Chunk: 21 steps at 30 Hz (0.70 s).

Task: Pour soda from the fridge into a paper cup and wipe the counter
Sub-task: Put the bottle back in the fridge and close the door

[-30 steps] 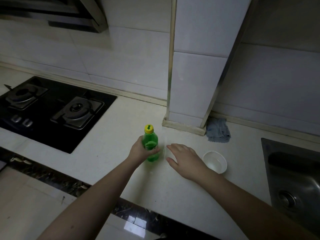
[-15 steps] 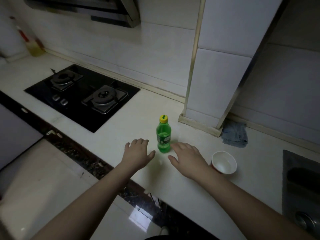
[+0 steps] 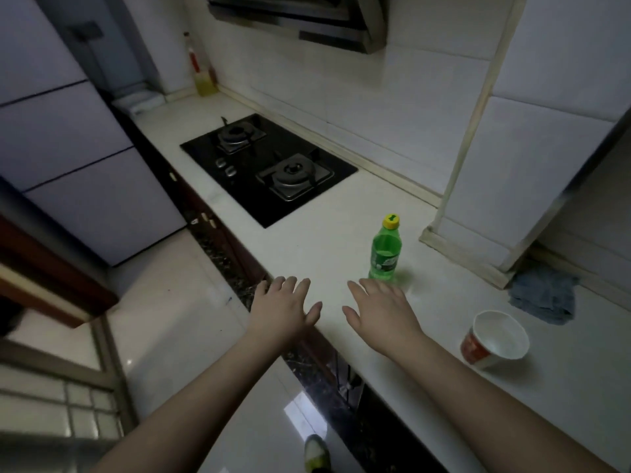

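Head view, the only one, with the soda bottle (image 3: 385, 251) as landmark. It stands upright on the counter (image 3: 317, 240), yellow cap (image 3: 391, 221) on, just in front of the tiled pillar (image 3: 505, 186). So the fetch from the fridge looks done, as a judgement from where it sits.

Right hand (image 3: 379, 308): just in front of the bottle's base, fingers spread and straight, gripping nothing. Fingertips are close to the base; I can't tell if they touch it. Left hand (image 3: 283, 307): to the left of the bottle, over the counter's front edge, also flat and released, holding nothing.

Paper cup (image 3: 495, 339): red and white, to the right of the bottle and nearer the person, well apart from it, upright or slightly tilted. Inside reads white; I can't tell if there's any liquid in it. The bottle appears mostly full and capped, so my read is that the pour hasn't happened yet.

Blue-grey cloth (image 3: 543, 295): crumpled on the counter to the right of the bottle, against the pillar's foot, beyond the cup. Untouched, no hand near it, so the wipe is pending.

Gas hob (image 3: 269, 169): beyond and to the left of the bottle. Fridge doors (image 3: 78, 158): far left of it, shut as far as visible.

Left to do, by my estimate: uncap, pour into the cup, recap, wipe with the cloth. Roughly a third through.
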Available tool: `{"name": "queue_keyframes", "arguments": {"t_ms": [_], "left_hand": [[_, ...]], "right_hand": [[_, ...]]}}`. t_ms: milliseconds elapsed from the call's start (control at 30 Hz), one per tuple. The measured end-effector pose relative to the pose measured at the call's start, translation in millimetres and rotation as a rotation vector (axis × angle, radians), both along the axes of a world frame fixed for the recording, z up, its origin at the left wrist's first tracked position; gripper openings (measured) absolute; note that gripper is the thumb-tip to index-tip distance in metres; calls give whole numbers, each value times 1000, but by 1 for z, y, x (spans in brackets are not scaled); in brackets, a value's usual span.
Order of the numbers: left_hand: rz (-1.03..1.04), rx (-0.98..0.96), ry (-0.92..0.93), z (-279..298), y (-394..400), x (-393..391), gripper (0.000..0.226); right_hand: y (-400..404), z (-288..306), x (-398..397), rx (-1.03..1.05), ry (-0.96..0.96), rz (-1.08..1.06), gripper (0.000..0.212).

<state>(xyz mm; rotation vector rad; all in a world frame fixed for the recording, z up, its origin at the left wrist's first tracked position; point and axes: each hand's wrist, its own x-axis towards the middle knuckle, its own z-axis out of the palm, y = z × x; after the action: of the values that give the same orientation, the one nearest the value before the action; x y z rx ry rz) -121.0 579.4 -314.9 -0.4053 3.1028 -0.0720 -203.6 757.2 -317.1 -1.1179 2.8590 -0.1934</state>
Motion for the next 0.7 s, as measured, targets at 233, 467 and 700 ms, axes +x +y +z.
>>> {"name": "queue_keyframes", "arguments": {"t_ms": [233,467,700], "left_hand": [[170,-30,38,19,-39,48,75],[336,-4,60,24,-109,93,76],[457,-8,57,28,-201,136,74]], "right_hand": [[-63,10,22,-27,3,115,61],[-153,26,42,-55,31,274,56],[-264,29,73,-45,23,395,55]]}}
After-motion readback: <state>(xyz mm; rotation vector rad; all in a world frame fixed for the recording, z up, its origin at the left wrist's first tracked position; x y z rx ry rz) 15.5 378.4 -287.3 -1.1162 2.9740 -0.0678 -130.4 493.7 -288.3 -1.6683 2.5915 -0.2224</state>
